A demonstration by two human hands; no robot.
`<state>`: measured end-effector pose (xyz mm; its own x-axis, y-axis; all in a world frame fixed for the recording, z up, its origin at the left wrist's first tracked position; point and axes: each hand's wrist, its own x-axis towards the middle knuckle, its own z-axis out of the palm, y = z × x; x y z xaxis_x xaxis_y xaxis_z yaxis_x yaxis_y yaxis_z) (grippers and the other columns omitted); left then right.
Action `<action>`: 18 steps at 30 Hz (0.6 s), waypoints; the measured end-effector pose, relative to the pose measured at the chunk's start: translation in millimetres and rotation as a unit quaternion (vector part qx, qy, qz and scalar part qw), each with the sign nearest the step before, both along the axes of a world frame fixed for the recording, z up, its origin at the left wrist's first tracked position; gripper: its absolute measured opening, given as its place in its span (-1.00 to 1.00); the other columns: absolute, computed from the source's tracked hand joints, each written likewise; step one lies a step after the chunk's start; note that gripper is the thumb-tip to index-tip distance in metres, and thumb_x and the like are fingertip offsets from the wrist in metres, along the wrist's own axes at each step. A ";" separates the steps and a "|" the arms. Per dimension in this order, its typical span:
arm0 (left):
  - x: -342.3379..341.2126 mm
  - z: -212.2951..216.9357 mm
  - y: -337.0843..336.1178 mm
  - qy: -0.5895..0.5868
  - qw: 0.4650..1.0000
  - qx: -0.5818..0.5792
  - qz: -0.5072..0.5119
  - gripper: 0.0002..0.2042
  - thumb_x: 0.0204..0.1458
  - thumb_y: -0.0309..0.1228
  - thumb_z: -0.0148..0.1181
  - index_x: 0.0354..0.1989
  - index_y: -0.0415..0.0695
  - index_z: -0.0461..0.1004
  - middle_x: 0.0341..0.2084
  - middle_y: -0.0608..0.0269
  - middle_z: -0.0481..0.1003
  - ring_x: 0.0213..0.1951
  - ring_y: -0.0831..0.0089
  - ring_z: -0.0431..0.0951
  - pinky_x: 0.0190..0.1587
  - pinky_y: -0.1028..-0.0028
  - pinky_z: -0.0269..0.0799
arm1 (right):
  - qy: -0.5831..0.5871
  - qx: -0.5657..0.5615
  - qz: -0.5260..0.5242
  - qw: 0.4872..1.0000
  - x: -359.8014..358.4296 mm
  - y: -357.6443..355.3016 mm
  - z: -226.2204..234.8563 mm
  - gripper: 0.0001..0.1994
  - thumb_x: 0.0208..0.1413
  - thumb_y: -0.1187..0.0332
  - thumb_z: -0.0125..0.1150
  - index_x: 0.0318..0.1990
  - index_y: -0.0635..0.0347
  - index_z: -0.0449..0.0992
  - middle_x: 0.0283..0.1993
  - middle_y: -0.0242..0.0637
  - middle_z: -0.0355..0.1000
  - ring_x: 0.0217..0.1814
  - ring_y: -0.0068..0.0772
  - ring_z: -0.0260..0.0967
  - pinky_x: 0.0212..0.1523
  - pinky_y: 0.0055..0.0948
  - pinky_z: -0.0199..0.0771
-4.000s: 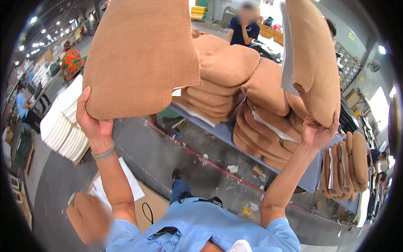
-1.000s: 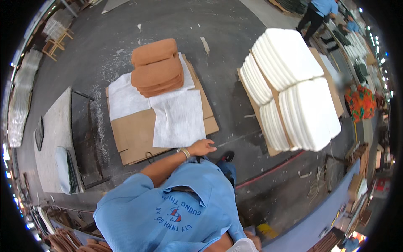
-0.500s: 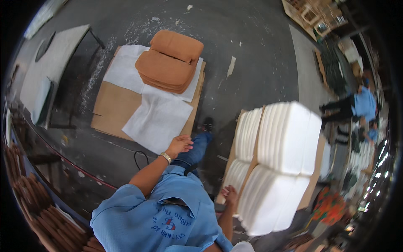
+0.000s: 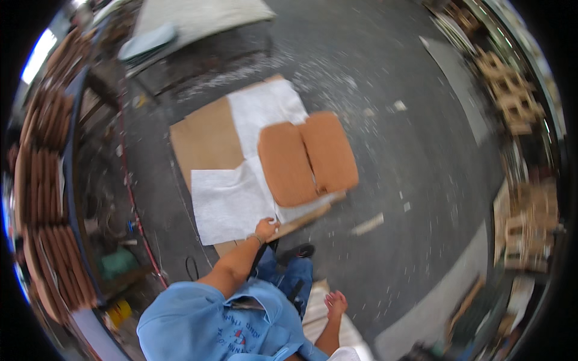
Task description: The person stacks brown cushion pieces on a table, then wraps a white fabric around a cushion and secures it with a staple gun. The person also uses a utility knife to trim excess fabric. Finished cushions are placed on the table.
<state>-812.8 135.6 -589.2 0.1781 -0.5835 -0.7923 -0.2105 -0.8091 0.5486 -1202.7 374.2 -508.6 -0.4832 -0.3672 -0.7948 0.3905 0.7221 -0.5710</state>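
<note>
My left hand (image 4: 267,227) hangs in the air in front of me, near the corner of a white fabric sheet (image 4: 226,201). Its fingers are loosely bent and slightly apart, with nothing visible in them. Lower and to the right, my right hand (image 4: 336,304) is empty with its fingers apart. It is over a partly visible white padded stack (image 4: 319,313). Ahead, two piles of orange-brown cushions (image 4: 283,163) lie side by side on white sheeting over brown cardboard (image 4: 205,141) on the floor.
A low pale-topped table (image 4: 205,18) stands at the far left, a grey-blue pad (image 4: 147,43) on it. Racks of brown cushions (image 4: 45,186) line the left side. A red hose-like line (image 4: 135,210) runs along the floor there. Wooden frames (image 4: 509,90) are stacked at the right.
My view has turned right, so the white padded stacks have mostly left the picture and the cushion racks show more. Both hands stay empty in front of my body.
</note>
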 end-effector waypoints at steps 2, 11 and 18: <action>-6.5 -25.5 -21.0 0.040 0.993 0.009 0.112 -0.37 0.09 -0.12 0.38 0.28 -0.21 0.43 -0.08 0.00 0.63 -0.16 0.23 0.67 -0.10 0.28 0.59 | 0.012 0.026 0.086 0.996 -50.9 -87.9 -13.6 -0.64 0.28 0.28 0.18 0.18 0.14 0.42 -0.07 -0.13 0.52 -0.16 -0.14 0.57 -0.22 -0.24 0.66; -67.4 -111.1 -62.2 -0.054 0.979 -0.116 0.155 -0.12 -0.06 -0.31 0.51 0.47 0.03 0.16 0.34 0.17 0.33 0.37 0.19 0.27 0.41 0.06 0.18 | 0.069 0.008 0.340 0.938 -54.4 -493.3 -194.6 -0.33 0.27 -0.08 0.22 0.34 0.19 0.28 0.23 -0.03 0.39 0.18 -0.10 0.42 0.02 -0.02 0.49; -123.9 -92.4 -137.6 0.225 0.752 -0.092 0.613 -0.26 0.02 -0.35 0.50 0.39 -0.04 0.26 0.29 0.19 0.37 0.35 0.24 0.30 0.34 0.02 0.23 | -0.111 -0.020 0.324 0.939 -46.0 -585.7 -223.2 -0.12 0.10 -0.09 0.45 0.45 0.17 0.20 0.42 -0.20 0.27 0.39 -0.11 0.27 0.20 -0.06 0.43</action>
